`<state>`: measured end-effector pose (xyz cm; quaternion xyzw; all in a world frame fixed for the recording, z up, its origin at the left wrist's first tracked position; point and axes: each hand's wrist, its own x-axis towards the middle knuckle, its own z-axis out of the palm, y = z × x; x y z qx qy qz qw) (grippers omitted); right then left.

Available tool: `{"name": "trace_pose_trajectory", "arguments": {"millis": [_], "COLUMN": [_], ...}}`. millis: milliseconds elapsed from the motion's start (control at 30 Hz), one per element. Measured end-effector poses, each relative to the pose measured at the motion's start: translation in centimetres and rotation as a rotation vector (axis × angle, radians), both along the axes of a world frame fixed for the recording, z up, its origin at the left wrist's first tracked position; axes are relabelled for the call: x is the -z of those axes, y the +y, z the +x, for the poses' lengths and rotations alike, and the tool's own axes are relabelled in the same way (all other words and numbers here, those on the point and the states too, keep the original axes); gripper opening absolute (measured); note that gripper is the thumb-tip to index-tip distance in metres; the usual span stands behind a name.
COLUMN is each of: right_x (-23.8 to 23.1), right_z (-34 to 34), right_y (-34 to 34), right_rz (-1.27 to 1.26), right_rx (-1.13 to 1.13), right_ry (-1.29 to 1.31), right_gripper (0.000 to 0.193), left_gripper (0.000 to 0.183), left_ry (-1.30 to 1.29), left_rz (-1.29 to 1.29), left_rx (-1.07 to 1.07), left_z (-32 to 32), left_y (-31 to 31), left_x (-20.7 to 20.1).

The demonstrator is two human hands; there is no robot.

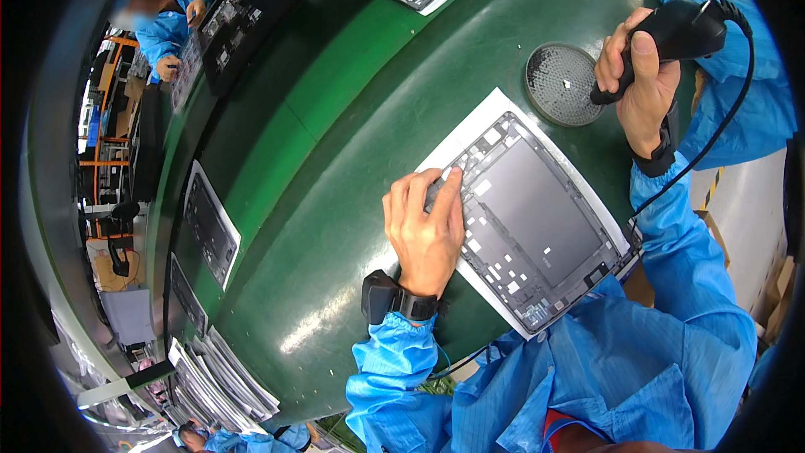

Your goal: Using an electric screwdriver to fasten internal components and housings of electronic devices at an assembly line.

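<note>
No word, number or brand is showing clearly enough to be read. On the panel (524,205) lying on the worktop (335,243), a tiny mark (546,262) is standing near one end of the smooth grey area, its characters blurring together. Small white patches (483,188) are dotting the panel's rim; whether they are labels or gaps is staying unclear. On the floor (755,189), yellow-and-black striped tape (714,189) is running without legible lettering.
</note>
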<state>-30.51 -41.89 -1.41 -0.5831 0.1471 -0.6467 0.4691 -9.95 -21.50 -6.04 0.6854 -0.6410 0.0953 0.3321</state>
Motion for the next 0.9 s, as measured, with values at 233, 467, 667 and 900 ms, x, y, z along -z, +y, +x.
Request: {"name": "trace_pose_trajectory", "arguments": {"millis": [233, 467, 667, 900], "right_x": [0.6, -3.3, -2.0, -0.5], "right_z": [-0.8, 3.5, 12.8, 14.7], "right_y": [-0.3, 2.2, 8.3, 9.8], "right_rz": [-0.058, -0.113, 0.047, 0.056], "right_rx": [-0.039, -0.195, -0.556, -0.547], "right_ry": [0.048, 0.001, 0.029, 0.099], "right_gripper": [0.023, 0.033, 0.034, 0.038], "left_gripper": [0.031, 0.028, 0.027, 0.032], "left_ry": [0.023, 0.24, 0.327, 0.343], "left_rz": [-0.005, -0.058, -0.058, -0.049], "left_rx": [0.021, -0.069, -0.087, -0.105], "left_z": [0.0, 0.9, 1.2, 1.3], "left_y": [0.2, 0.1, 0.0, 0.2], "left_x": [0.0, 0.4, 1.1, 1.2]}}
